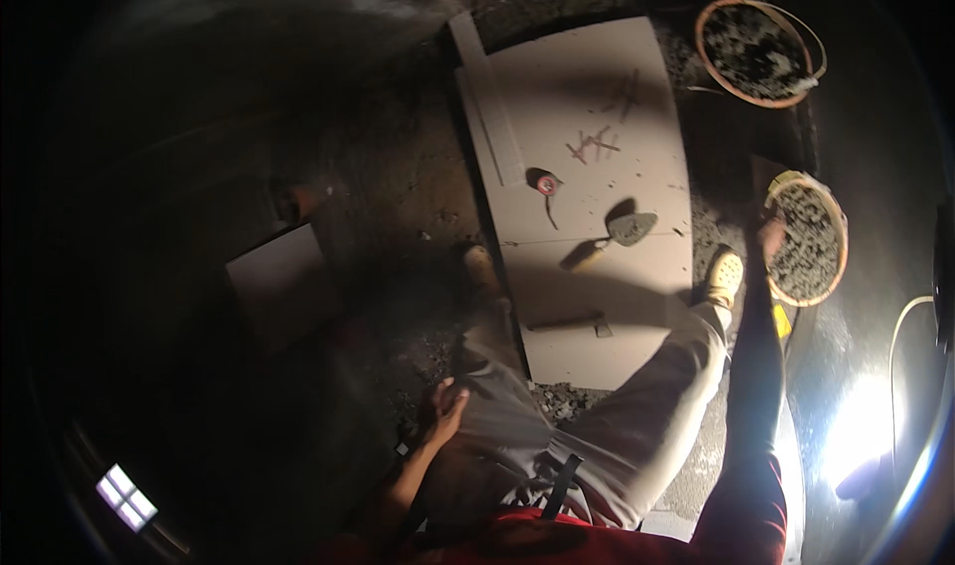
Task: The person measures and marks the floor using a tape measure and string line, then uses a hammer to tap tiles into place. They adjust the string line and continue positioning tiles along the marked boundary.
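Note:
My right arm reaches forward to a round bucket (845,247) of grey, crumbly mortar (804,242). At its near-left rim my right hand (771,237) is closed, gripping the edge; the fingertips are partly hidden. My left hand (446,413) rests on my left thigh, fingers loosely stretched and holding nothing. Between my legs lies a large pale board (597,356). On it are a pointed trowel (633,229) with grey mortar on its blade, a small round red-and-white tape measure (546,184) and a thin, hammer-like tool (600,326) in shadow.
Another mortar bucket (708,58) stands farther off at the right. A long pale strip (487,97) lies along the board's left edge. A square tile (279,272) sits in the dark at left. At lower right are a bright lamp (863,436) and a cable (892,351).

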Motion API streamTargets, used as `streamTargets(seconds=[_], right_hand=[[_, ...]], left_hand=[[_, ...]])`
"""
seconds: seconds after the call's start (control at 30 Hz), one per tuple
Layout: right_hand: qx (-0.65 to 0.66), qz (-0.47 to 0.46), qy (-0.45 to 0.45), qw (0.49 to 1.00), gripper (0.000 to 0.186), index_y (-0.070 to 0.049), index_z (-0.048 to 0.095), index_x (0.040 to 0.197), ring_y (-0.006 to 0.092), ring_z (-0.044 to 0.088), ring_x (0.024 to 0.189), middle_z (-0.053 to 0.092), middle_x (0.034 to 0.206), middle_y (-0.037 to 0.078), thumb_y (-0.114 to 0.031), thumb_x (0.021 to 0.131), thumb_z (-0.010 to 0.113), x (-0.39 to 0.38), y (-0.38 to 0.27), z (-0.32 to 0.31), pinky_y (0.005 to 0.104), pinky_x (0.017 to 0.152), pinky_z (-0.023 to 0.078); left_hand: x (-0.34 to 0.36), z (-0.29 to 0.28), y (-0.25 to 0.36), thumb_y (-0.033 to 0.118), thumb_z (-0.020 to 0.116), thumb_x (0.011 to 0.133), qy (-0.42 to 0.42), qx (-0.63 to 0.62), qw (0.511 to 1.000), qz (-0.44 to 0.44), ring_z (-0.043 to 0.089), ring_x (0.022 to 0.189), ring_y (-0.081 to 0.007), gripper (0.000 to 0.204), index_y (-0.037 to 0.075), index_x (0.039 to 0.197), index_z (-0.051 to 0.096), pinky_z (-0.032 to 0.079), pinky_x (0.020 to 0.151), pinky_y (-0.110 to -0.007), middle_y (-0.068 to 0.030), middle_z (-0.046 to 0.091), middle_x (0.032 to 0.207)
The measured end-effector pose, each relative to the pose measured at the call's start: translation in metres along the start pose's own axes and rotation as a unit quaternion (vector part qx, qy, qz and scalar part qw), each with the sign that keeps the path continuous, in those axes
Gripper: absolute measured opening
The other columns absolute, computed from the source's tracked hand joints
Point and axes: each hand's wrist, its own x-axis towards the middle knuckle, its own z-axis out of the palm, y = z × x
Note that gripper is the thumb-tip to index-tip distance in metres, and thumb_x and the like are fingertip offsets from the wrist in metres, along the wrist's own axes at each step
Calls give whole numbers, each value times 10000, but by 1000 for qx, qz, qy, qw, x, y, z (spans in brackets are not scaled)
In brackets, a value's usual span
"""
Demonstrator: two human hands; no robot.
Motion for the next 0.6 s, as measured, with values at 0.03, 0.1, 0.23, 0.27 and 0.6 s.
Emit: streamTargets(seconds=[0.03,0.1,0.23,0.27,0.6], right_hand=[[32,37,-32,998,620,-18,515,1430,417,586,1183,575,1365,243,-307,895,635,10,7,-6,432,992,498],[37,3,-9,999,590,-19,519,1406,403,580,1157,572,1334,231,-301,900,633,10,29,-33,428,972,494],[1,-40,26,999,531,-20,528,1358,375,569,1103,567,1274,206,-289,911,628,3,35,-96,420,934,486],[-7,-47,26,999,516,-20,531,1346,368,566,1090,566,1258,200,-286,914,627,-2,33,-107,418,924,484],[-14,-91,-54,994,372,-23,553,1226,299,537,956,553,1106,139,-255,942,615,-109,-76,-200,398,827,464]], left_hand=[[9,6,9,563,678,933,-8,-47,999,-13,513,1349,-362,774,12,1449,506,436,1091,-431,-225,552,1429],[39,21,19,576,675,928,31,-6,998,57,558,1286,-372,817,3,1471,466,459,1054,-439,-255,576,1375],[64,39,12,551,651,957,-43,-15,998,39,420,1421,-408,871,17,1558,316,360,1162,-458,-264,420,1528],[67,44,11,557,649,957,-30,-22,999,20,397,1448,-426,897,45,1588,271,346,1183,-469,-262,375,1573],[45,49,16,544,704,910,53,-37,996,64,503,1333,-468,869,24,1531,388,426,1106,-524,-303,493,1467]])
